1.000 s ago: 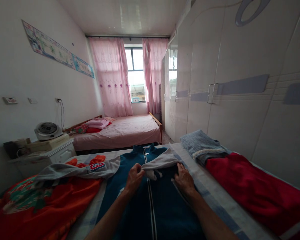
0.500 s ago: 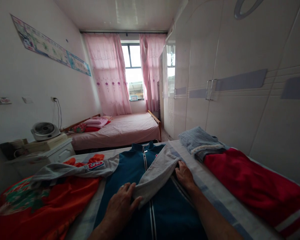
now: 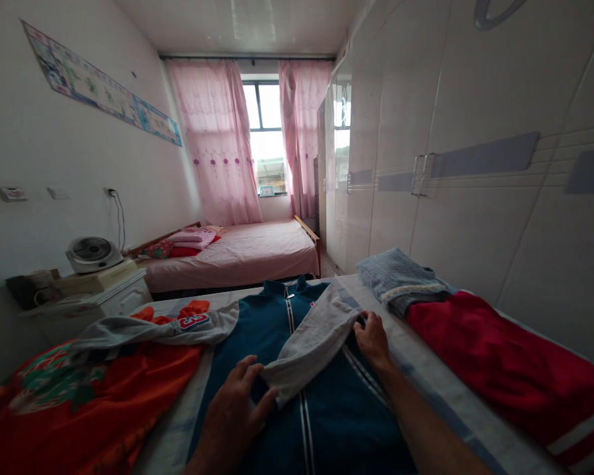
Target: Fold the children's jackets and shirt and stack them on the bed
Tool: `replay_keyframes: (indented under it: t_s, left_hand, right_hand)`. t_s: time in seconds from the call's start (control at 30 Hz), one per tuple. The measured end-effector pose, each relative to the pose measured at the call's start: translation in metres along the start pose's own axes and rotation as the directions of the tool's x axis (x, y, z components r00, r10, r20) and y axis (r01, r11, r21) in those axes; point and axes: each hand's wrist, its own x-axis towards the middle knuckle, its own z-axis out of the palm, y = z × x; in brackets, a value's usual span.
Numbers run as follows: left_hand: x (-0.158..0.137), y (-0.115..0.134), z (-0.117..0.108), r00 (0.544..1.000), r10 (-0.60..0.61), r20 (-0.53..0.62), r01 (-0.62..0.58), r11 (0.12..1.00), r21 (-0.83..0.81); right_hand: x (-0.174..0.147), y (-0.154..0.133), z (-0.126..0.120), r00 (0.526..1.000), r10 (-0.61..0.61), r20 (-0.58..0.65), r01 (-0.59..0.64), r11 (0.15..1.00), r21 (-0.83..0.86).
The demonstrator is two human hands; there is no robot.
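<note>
At lower centre, one sleeve (image 3: 311, 346), bunched a second ago, now lies smoothly folded across the jacket (image 3: 346, 419), my left hand (image 3: 233, 408) spread-fingered at its end, my right hand's (image 3: 375, 340) fingers curled, grip unclear.

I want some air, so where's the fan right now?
In the head view, the fan is at the left, on a box beside the pink bed.

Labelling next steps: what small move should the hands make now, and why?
I'd probably send the left hand to the outstretched grey sleeve to fold it inward: it lies out over the orange garment, while the other grey sleeve already crosses the front of the teal jacket.
</note>
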Motion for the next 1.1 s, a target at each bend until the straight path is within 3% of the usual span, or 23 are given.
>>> replay_keyframes:
  t_s: [0.2, 0.37, 0.53, 0.77, 0.9, 1.0, 1.1]
  left_hand:
    - [-0.01, -0.01, -0.018, 0.998, -0.043, 0.044, 0.037, 0.99, 0.133]
    - [-0.023, -0.024, -0.029, 0.991, 0.038, 0.131, -0.05, 0.995, 0.091]
    - [-0.023, -0.034, -0.031, 0.984, 0.128, 0.127, -0.131, 0.991, 0.012]
    - [-0.026, -0.042, -0.039, 0.99, 0.012, 0.143, -0.024, 0.996, 0.085]
    - [-0.028, -0.05, -0.034, 0.98, 0.17, 0.108, -0.167, 0.985, -0.039]
    - [-0.028, -0.054, -0.025, 0.956, 0.28, 0.085, -0.278, 0.96, -0.043]
    - [-0.026, -0.055, -0.017, 0.952, 0.305, 0.042, -0.303, 0.952, -0.051]
  right_hand:
    - [-0.008, -0.01, -0.007, 0.984, -0.161, 0.078, 0.167, 0.984, -0.069]
    - [-0.011, -0.005, -0.003, 0.977, -0.121, 0.173, 0.148, 0.977, -0.154]
    - [-0.009, -0.001, -0.002, 0.972, -0.109, 0.206, 0.149, 0.97, -0.19]
    - [-0.008, -0.001, -0.003, 0.968, -0.104, 0.227, 0.155, 0.963, -0.22]
    - [-0.008, -0.002, -0.003, 0.966, -0.108, 0.233, 0.161, 0.962, -0.22]
    - [-0.008, -0.002, -0.003, 0.967, -0.105, 0.231, 0.158, 0.962, -0.222]
    - [-0.007, -0.002, -0.003, 0.968, -0.102, 0.228, 0.154, 0.962, -0.223]
